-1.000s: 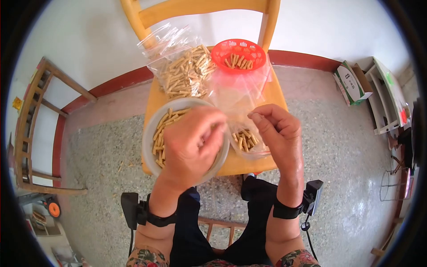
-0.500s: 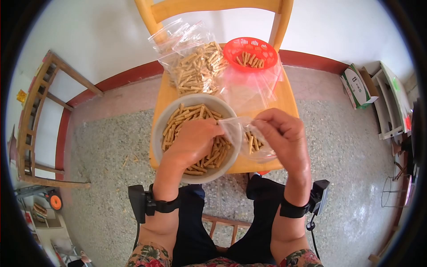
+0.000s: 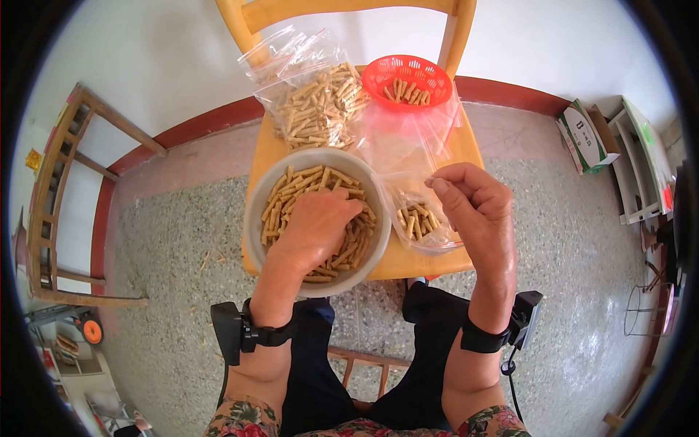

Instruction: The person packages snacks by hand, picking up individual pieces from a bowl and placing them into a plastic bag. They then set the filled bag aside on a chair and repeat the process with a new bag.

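My left hand (image 3: 318, 227) is over the grey bowl (image 3: 254, 251), its fingers curled down towards the short tan sticks (image 3: 291, 191) heaped inside. The fingertips are hidden behind the hand, so what they hold does not show. My right hand (image 3: 477, 211) pinches the upper edge of a clear plastic bag (image 3: 440, 239) between thumb and forefinger. This bag rests on the chair seat just right of the bowl, with several sticks (image 3: 417, 221) lying in it.
Filled zip bags (image 3: 320, 105) lie behind the bowl on the wooden chair (image 3: 266, 153). A red basket (image 3: 373, 79) holding more sticks stands on flat clear bags (image 3: 393, 142). A wooden frame (image 3: 51, 197) leans at the left wall; a carton (image 3: 586, 142) is at the right.
My left hand has left the bag's edge and drawn back over the sticks in the bowl. My right hand has shifted slightly right, still pinching the bag.
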`<state>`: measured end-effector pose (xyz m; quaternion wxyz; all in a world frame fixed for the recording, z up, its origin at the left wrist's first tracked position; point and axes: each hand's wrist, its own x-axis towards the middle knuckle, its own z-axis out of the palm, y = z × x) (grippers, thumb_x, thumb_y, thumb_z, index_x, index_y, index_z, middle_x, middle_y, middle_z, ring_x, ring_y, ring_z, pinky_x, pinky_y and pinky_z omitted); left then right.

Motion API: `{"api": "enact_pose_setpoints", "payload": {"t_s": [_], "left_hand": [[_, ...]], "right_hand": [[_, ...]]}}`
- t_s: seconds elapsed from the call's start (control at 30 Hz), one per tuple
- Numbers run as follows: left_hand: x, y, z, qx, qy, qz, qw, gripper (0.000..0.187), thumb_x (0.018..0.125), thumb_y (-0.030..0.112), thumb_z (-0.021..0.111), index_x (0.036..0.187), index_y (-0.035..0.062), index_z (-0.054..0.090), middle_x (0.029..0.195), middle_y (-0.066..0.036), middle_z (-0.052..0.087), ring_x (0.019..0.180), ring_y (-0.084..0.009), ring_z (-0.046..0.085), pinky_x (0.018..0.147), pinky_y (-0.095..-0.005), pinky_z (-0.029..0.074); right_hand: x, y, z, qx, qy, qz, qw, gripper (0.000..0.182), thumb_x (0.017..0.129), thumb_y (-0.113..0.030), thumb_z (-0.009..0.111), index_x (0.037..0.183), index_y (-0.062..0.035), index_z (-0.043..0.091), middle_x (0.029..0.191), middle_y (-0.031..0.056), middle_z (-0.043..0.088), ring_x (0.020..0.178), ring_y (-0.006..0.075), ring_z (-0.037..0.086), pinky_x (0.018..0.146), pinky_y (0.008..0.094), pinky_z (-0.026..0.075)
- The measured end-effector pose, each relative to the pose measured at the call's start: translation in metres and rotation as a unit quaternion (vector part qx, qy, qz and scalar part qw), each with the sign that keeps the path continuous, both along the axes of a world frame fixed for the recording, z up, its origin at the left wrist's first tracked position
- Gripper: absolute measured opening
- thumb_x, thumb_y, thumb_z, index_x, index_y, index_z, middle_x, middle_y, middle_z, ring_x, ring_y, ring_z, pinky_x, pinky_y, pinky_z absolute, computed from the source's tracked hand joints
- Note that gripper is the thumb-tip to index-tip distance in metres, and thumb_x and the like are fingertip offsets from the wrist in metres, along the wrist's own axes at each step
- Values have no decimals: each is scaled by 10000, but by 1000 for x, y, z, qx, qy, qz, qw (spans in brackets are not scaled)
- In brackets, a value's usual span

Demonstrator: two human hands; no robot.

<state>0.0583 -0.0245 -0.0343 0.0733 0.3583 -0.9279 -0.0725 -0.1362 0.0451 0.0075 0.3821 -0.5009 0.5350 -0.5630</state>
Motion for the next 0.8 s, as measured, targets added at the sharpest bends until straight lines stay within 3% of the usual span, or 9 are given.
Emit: {"api": "enact_pose_setpoints", "payload": {"t_s": [0.13, 0.23, 0.3, 0.33, 0.4, 0.53, 0.67, 0.77, 0.8], "left_hand": [[1, -3, 0, 2, 12, -1, 1000, 169, 683, 9, 560, 832, 76, 605, 803, -124, 563, 779, -313, 575, 678, -399, 461], [10, -8, 9, 52, 145, 22, 988, 90, 714, 32, 585, 802, 53, 584, 768, -85, 583, 708, -235, 593, 629, -335, 473], [17, -13, 14, 314, 364, 87, 872, 113, 772, 46, 593, 882, 52, 570, 767, -69, 603, 598, -158, 580, 526, -233, 454], [18, -13, 18, 309, 365, 88, 874, 113, 772, 46, 593, 882, 52, 570, 767, -69, 603, 598, -158, 580, 526, -233, 454], [16, -7, 31, 422, 556, 91, 710, 93, 821, 82, 567, 898, 31, 557, 798, -107, 622, 545, -110, 568, 458, -210, 445], [16, -6, 34, 483, 625, 63, 610, 144, 826, 78, 555, 964, 37, 552, 809, -158, 615, 524, -131, 567, 411, -219, 436], [12, -2, 40, 512, 635, 5, 579, 113, 841, 79, 549, 938, 21, 536, 839, -162, 634, 530, -131, 579, 421, -209, 439], [3, 10, 50, 496, 632, -11, 595, 120, 838, 67, 549, 946, 19, 530, 841, -164, 634, 498, -121, 565, 408, -192, 418], [-3, 16, 53, 465, 613, 21, 638, 144, 834, 53, 532, 974, 18, 531, 871, -183, 629, 465, -117, 549, 388, -193, 406]], "right_hand": [[0, 0, 2, -3, 15, -7, 1000, 72, 839, -38, 553, 803, 24, 563, 602, -55, 488, 561, -5, 398, 490, 171, 316], [1, 0, 2, 8, 28, -17, 999, 66, 832, -34, 553, 803, 23, 565, 583, -57, 464, 545, -1, 374, 478, 179, 298], [0, 0, 2, 10, 30, -17, 999, 62, 828, -32, 553, 803, 23, 567, 574, -59, 450, 536, 1, 360, 472, 183, 288], [1, -1, 1, 10, 33, -15, 999, 62, 829, -31, 551, 803, 23, 568, 569, -59, 440, 531, 2, 351, 469, 184, 280], [3, -1, 1, 5, 35, -11, 999, 62, 829, -30, 549, 803, 23, 569, 564, -60, 429, 526, 4, 341, 467, 186, 272], [8, -1, 1, 10, 16, -3, 1000, 71, 829, -40, 560, 796, 21, 572, 560, -54, 444, 526, 2, 356, 465, 183, 285], [12, -2, -4, 2, 9, -1, 1000, 73, 829, -51, 571, 797, 15, 575, 555, -46, 463, 524, 4, 375, 460, 186, 300], [14, -4, -8, -9, 4, 5, 1000, 72, 830, -51, 569, 795, 12, 574, 553, -42, 466, 521, 8, 378, 457, 190, 304], [13, -3, -8, -3, 8, 1, 1000, 72, 830, -51, 569, 795, 12, 574, 553, -42, 466, 521, 8, 378, 457, 190, 304]]}}
